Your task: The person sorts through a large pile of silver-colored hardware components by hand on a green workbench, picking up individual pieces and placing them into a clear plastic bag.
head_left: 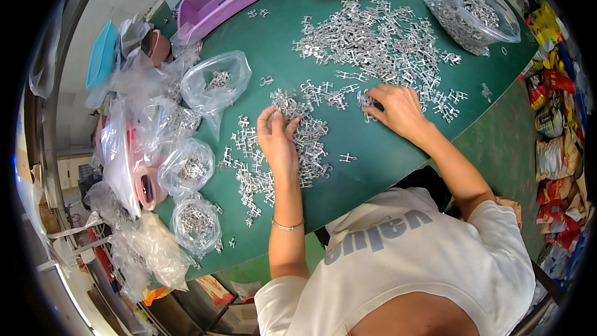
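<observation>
Two heaps of small silvery metal pieces, shaped like little H-frames or clips, lie on the green table. My left hand (277, 140) is at the nearer heap (311, 140), its fingers and thumb curled round a clump of metal pieces (285, 102). To the right, my right hand (398, 109) closes its fingers on a few more metal pieces (365, 104), slightly blurred, just below the larger far heap (373, 37). A thin loose row of pieces (329, 93) lies between the hands. The palm sides are hidden.
Open clear bags of metal pieces stand along the left (214, 81) and back right (479, 15). A purple bin (221, 0) sits at the back left, near a blue tray (101, 56) and pink container (149, 186). Colourful packets (550, 155) line the right, beyond the table edge.
</observation>
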Motion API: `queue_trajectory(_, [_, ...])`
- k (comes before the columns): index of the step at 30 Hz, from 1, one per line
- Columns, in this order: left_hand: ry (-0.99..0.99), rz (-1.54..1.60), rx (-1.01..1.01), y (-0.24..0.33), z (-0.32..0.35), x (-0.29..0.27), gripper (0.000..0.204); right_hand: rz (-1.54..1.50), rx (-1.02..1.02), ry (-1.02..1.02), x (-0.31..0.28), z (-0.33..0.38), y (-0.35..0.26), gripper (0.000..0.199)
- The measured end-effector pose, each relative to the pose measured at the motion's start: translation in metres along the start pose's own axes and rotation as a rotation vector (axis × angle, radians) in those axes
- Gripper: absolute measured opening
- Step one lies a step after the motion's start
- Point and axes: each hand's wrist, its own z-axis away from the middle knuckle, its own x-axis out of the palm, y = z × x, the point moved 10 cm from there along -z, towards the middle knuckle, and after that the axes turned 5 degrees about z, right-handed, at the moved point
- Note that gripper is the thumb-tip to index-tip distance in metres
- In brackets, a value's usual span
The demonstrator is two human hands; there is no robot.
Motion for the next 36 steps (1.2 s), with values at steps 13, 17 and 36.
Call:
queue_trajectory(13, [-0.082, -0.225, 0.083, 0.031, 0.002, -0.009, 0.025, -0.190, 0.118, 0.151, -0.024, -0.046, 0.016, 0.018])
queue_trajectory(17, [-0.240, -0.381, 0.105, 0.036, 0.009, 0.009, 0.040, -0.114, -0.131, 0.057, 0.014, -0.068, -0.031, 0.021])
queue_trajectory(36, [-0.395, -0.855, 0.422, 0.050, 0.058, 0.039, 0.040, -1.032, 0.260, -0.349, 0.058, -0.057, -0.039, 0.010])
